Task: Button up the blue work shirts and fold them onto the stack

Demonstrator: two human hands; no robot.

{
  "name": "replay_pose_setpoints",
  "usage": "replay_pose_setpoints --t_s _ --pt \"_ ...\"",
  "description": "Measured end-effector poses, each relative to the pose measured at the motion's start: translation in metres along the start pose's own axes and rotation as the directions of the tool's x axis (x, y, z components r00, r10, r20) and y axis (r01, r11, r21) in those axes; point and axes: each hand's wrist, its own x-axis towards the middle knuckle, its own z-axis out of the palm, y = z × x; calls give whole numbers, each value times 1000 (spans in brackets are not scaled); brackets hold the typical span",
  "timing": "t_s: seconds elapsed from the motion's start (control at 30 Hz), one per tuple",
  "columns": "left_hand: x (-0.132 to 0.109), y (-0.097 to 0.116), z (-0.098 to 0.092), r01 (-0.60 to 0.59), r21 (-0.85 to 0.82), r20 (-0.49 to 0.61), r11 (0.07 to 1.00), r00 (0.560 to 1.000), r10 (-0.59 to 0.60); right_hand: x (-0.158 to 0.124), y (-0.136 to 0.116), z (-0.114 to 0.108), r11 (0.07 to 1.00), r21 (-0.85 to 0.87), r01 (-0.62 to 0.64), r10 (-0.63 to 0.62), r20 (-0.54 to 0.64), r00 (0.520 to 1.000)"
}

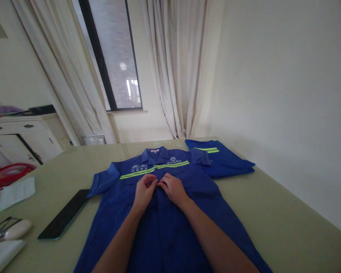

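A blue short-sleeved work shirt (pixel 159 227) with yellow-green reflective chest stripes lies face up on the table, its collar pointing away from me. My left hand (pixel 145 189) pinches the front placket just below the stripe, fingers pressed together. Close against it, my right hand (pixel 172 186) is also closed on the placket from the other side. The fingertips of both hands nearly meet at the middle of the chest. Whether a button is between them is too small to see. Beyond the right sleeve lies a folded blue garment (pixel 230 163) with a matching stripe.
On the pale green table (pixel 278 212), a black tablet-like device (pixel 65 214) lies left, touching the shirt's sleeve. Farther left are a face mask (pixel 16 193), glasses (pixel 1 229), a computer mouse (pixel 18 229) and a red basket (pixel 11 174). A wall (pixel 287 94) runs along the right.
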Motion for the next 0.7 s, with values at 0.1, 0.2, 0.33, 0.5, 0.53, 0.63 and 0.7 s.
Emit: replay_pose_setpoints --t_s 0.1,0.2,0.33,0.5,0.53,0.63,0.7 --pt "1 1 1 -10 -26 25 1000 1000 10 0 0 0 998 -38 -46 45 -18 999" --pt "3 2 -1 -6 -47 70 999 998 9 0 0 0 991 -70 -117 117 -13 993" --pt "4 3 -4 -18 -31 143 999 989 22 1 2 0 994 -22 -104 104 2 995" --pt "-1 2 -3 -96 142 246 985 967 59 2 7 3 995 59 -78 86 -148 985" --pt "-3 2 -2 -120 231 257 965 965 58 2 7 4 996 49 -77 85 -167 982" --pt "-7 4 1 -157 447 240 881 969 51 3 7 7 997 -32 -74 71 -97 993" --pt "-8 7 1 -155 507 217 848 975 49 3 6 9 992 -97 -78 76 -23 997"
